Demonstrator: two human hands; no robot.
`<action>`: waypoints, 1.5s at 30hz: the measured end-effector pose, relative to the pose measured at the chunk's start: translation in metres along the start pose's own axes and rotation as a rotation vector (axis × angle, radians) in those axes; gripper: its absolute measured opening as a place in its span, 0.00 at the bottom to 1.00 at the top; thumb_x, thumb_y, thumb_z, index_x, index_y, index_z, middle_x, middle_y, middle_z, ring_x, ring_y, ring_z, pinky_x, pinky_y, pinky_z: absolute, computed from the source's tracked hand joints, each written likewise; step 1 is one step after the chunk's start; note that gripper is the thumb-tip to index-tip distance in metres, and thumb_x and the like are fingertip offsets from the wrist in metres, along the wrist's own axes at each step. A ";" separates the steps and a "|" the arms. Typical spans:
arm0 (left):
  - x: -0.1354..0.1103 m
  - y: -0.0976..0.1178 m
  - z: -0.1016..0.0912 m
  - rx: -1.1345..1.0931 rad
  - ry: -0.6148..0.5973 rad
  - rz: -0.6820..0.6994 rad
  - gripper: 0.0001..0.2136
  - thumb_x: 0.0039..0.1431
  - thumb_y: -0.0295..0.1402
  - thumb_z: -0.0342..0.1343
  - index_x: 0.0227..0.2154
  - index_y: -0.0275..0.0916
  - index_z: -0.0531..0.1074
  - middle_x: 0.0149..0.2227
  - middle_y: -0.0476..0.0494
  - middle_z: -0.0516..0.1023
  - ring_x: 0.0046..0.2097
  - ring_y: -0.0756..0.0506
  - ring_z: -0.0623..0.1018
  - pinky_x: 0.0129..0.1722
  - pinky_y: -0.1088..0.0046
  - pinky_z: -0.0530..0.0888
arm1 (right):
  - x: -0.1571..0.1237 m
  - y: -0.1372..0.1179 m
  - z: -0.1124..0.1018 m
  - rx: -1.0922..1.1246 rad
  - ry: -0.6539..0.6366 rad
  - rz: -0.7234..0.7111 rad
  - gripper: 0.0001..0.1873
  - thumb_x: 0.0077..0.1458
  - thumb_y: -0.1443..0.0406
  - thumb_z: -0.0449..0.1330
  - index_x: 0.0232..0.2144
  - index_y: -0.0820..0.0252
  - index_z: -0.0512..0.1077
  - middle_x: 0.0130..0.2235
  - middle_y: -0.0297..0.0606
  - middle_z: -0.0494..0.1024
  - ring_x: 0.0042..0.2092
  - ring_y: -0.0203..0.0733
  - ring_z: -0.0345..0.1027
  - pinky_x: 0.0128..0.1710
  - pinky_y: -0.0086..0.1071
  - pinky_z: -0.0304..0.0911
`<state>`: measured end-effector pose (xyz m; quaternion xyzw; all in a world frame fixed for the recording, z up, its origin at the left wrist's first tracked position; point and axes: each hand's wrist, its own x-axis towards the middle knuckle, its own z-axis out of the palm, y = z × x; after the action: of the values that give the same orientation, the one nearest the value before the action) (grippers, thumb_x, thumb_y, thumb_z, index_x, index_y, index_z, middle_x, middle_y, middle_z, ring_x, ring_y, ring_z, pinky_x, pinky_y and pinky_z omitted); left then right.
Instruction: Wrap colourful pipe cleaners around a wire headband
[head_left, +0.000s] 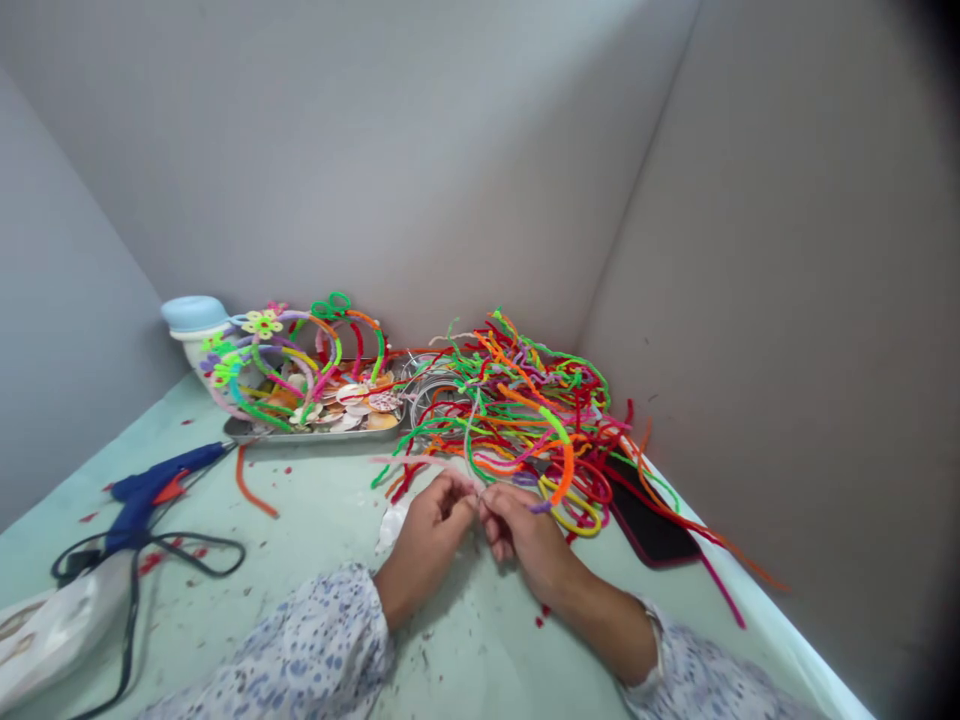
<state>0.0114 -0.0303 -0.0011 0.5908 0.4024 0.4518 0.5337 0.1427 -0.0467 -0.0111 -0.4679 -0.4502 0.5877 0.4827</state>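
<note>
My left hand (435, 522) is closed in a pinch on a pale pink pipe cleaner (442, 464), whose free end points left over the table. Fingertips touching it from the other side, my right hand (527, 528) is also pinched shut at the same spot. A thin greyish-white strand (469, 440) rises from between the fingers; the exact join is hidden. Just beyond my right hand, a curved band wrapped in orange, green and purple (564, 445) arches up from the large heap of coloured pipe cleaners (510, 385).
A metal tray (352, 437) holds shells and several flowered, wrapped bands (330, 335), with a blue-capped white bottle (196, 322) behind. At left lies a blue glue gun (150, 485) with its black cord. A dark phone (654, 520) rests by the right edge, partly under pipe cleaners.
</note>
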 end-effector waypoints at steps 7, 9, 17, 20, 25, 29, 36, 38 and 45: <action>0.005 -0.003 -0.008 -0.176 -0.043 -0.129 0.08 0.53 0.37 0.53 0.28 0.36 0.68 0.19 0.54 0.64 0.21 0.54 0.60 0.21 0.78 0.56 | -0.002 0.000 -0.002 0.041 -0.020 0.029 0.12 0.50 0.61 0.51 0.21 0.62 0.65 0.16 0.26 0.63 0.15 0.27 0.54 0.15 0.21 0.51; 0.003 -0.002 -0.008 -0.226 -0.074 -0.146 0.09 0.53 0.38 0.55 0.28 0.35 0.69 0.20 0.53 0.65 0.21 0.54 0.61 0.22 0.78 0.56 | -0.003 -0.001 -0.002 0.032 -0.029 0.023 0.12 0.50 0.61 0.51 0.21 0.61 0.65 0.16 0.26 0.63 0.15 0.27 0.54 0.15 0.21 0.51; 0.002 0.003 -0.007 -0.435 -0.146 -0.217 0.09 0.51 0.37 0.58 0.28 0.34 0.70 0.23 0.52 0.67 0.22 0.56 0.61 0.22 0.79 0.57 | -0.003 0.000 -0.002 0.043 -0.033 0.038 0.13 0.51 0.59 0.52 0.20 0.61 0.65 0.16 0.26 0.64 0.15 0.27 0.54 0.15 0.22 0.51; 0.003 0.003 -0.007 -0.445 -0.159 -0.214 0.09 0.51 0.36 0.58 0.29 0.34 0.70 0.23 0.53 0.66 0.22 0.56 0.61 0.23 0.80 0.57 | -0.004 0.000 -0.002 0.037 -0.031 0.031 0.13 0.51 0.59 0.52 0.20 0.62 0.65 0.16 0.26 0.64 0.15 0.27 0.54 0.15 0.22 0.51; 0.003 0.001 -0.008 -0.453 -0.162 -0.209 0.08 0.52 0.35 0.58 0.29 0.34 0.69 0.22 0.53 0.65 0.21 0.57 0.60 0.22 0.81 0.57 | -0.005 -0.002 -0.001 -0.003 -0.045 -0.003 0.13 0.52 0.60 0.52 0.21 0.62 0.65 0.16 0.26 0.64 0.16 0.27 0.55 0.16 0.21 0.51; 0.003 0.001 -0.008 -0.457 -0.153 -0.214 0.09 0.50 0.35 0.59 0.28 0.33 0.70 0.22 0.52 0.66 0.21 0.57 0.61 0.22 0.81 0.57 | -0.005 -0.002 -0.001 -0.037 -0.050 -0.005 0.13 0.52 0.60 0.51 0.21 0.62 0.65 0.16 0.26 0.64 0.16 0.27 0.55 0.16 0.21 0.50; 0.003 -0.003 -0.009 -0.404 -0.134 -0.197 0.10 0.51 0.36 0.59 0.28 0.33 0.70 0.22 0.51 0.67 0.21 0.56 0.61 0.22 0.80 0.57 | -0.005 -0.002 0.000 -0.087 -0.044 -0.009 0.15 0.53 0.58 0.51 0.21 0.61 0.64 0.17 0.26 0.63 0.16 0.27 0.55 0.16 0.22 0.51; 0.003 -0.004 -0.009 -0.376 -0.129 -0.190 0.09 0.52 0.36 0.58 0.28 0.33 0.70 0.22 0.51 0.68 0.21 0.56 0.61 0.22 0.80 0.57 | -0.005 -0.002 0.000 -0.108 -0.042 -0.011 0.15 0.53 0.58 0.51 0.21 0.61 0.64 0.16 0.26 0.63 0.16 0.27 0.55 0.16 0.22 0.51; 0.002 -0.007 -0.008 -0.311 -0.108 -0.178 0.09 0.54 0.35 0.55 0.26 0.34 0.67 0.21 0.52 0.67 0.22 0.56 0.61 0.22 0.79 0.56 | -0.005 0.003 0.001 -0.164 -0.027 -0.020 0.15 0.54 0.58 0.51 0.21 0.60 0.64 0.17 0.26 0.63 0.16 0.28 0.56 0.16 0.23 0.51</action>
<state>0.0042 -0.0255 -0.0075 0.4865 0.3493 0.4272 0.6774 0.1417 -0.0520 -0.0130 -0.4933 -0.5081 0.5502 0.4425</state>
